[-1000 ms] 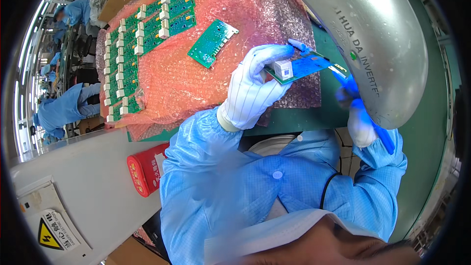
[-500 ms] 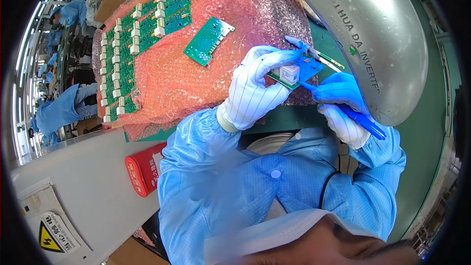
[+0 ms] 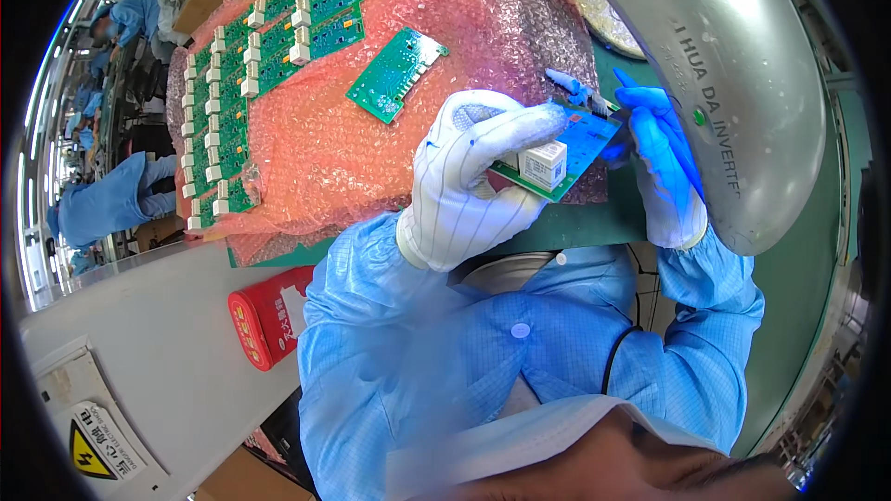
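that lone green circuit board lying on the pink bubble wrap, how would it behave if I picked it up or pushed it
The lone green circuit board looks thin and flat, so probably stiff and light. Lying on the bubble wrap, it would likely drag rather than slide, and should not roll. The small parts along its edge suggest it is fragile, so holding it by the edges seems wise.

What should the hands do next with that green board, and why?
Probably bring the blue brush down onto the circuit board. The left hand holds the board up by its edge, and the right hand has the brush right at its far edge.
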Action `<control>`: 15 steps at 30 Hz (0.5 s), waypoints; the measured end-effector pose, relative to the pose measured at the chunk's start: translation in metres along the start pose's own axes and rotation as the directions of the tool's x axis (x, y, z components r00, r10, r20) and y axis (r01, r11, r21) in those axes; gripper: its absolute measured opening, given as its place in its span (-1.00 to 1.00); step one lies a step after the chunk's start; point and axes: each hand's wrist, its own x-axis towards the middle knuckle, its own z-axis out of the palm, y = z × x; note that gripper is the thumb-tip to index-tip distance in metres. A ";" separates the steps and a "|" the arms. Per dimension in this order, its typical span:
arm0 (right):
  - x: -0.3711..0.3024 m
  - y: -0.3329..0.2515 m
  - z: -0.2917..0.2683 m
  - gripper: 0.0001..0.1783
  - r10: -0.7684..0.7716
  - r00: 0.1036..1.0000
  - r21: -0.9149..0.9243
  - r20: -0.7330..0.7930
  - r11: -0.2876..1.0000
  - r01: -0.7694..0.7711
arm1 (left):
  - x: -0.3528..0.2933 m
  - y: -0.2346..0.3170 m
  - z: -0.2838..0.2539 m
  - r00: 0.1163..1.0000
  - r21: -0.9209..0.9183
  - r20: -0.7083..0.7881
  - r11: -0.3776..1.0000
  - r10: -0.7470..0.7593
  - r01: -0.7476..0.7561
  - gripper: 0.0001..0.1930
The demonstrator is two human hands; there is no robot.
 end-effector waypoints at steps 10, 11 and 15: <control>0.004 0.021 -0.005 -0.75 -0.060 0.988 0.236 0.141 0.971 0.025 | -0.001 0.003 -0.007 0.995 0.007 0.048 0.996 0.090 -0.091 -0.32; 0.004 0.020 -0.004 -0.75 -0.078 0.985 0.258 0.156 0.965 0.036 | -0.002 0.003 -0.006 0.995 0.006 0.049 0.996 0.089 -0.089 -0.32; 0.001 0.017 -0.003 -0.74 -0.101 0.979 0.304 0.175 0.952 0.043 | -0.002 0.004 -0.007 0.998 -0.014 0.051 0.999 0.048 -0.048 -0.30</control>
